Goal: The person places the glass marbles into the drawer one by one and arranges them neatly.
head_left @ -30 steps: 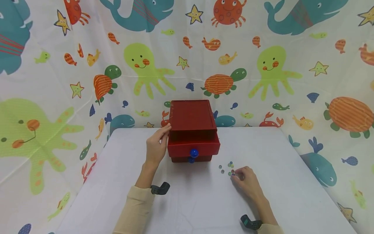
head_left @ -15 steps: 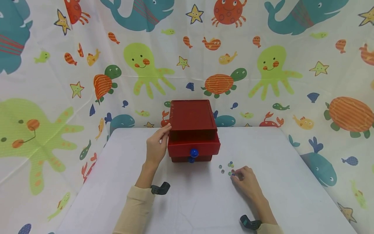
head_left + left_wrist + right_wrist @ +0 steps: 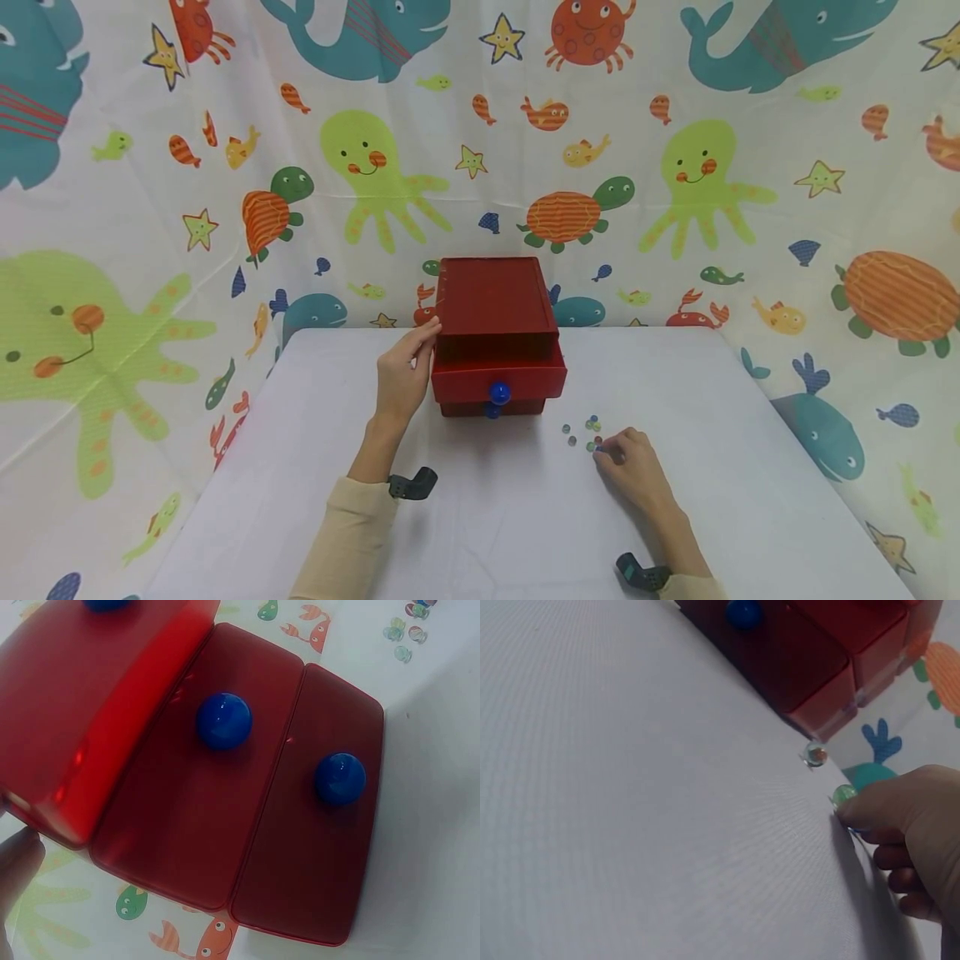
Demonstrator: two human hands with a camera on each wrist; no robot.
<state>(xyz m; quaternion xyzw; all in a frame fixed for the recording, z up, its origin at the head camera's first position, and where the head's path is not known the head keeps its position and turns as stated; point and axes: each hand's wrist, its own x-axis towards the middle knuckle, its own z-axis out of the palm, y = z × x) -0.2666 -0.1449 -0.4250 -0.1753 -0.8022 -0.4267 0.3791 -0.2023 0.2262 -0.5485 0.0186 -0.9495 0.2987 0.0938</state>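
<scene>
A dark red drawer cabinet point(image 3: 495, 292) stands at the back middle of the table, its top drawer point(image 3: 498, 385) pulled out. Blue knobs point(image 3: 224, 721) sit on the drawer fronts. My left hand point(image 3: 402, 375) rests its fingertips against the cabinet's left side. On the right, my right hand point(image 3: 633, 461) is down at the table among small glass marbles point(image 3: 590, 425). Its thumb and fingers pinch a marble point(image 3: 598, 448) that looks blue and is mostly covered by the fingertips. A green marble point(image 3: 844, 795) lies right at the thumb tip in the right wrist view.
A white cloth covers the table point(image 3: 480, 517). Behind it hangs a curtain point(image 3: 480, 192) printed with sea animals. Another clear marble point(image 3: 816, 754) lies between the right hand and the cabinet.
</scene>
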